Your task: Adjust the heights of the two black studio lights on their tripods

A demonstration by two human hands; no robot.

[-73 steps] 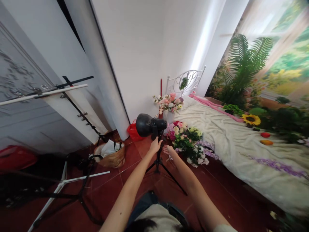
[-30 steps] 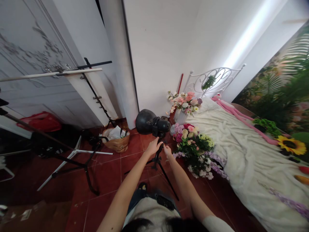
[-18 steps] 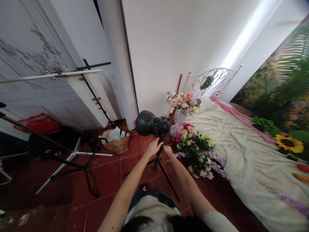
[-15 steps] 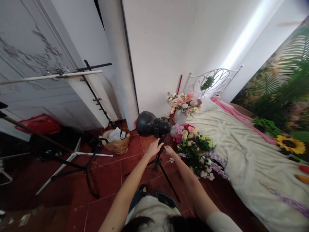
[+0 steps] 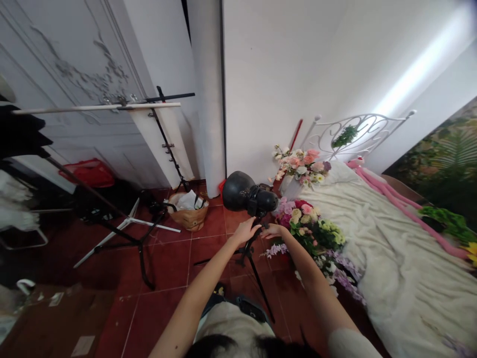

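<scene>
Just below the black lamp (image 5: pixel 248 194), the black stand (image 5: pixel 245 255) is gripped by the left hand (image 5: pixel 244 231), fingers curled round it. The right hand (image 5: pixel 274 230) is held half open beside it; whether contact is made cannot be told. The lamp is borne above the red-tiled floor (image 5: pixel 166 268), near the bunched flowers (image 5: pixel 303 218).

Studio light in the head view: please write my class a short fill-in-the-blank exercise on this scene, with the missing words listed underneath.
1. The left hand is on the stand of a studio light coloured ____.
2. Of the two hands, the ____ one is nearer the bouquet.
3. The long plush toy on the bed is coloured ____.
4. In the picture, the woven basket stands to the ____ of the studio light.

Missing words: black; right; pink; left.
</scene>
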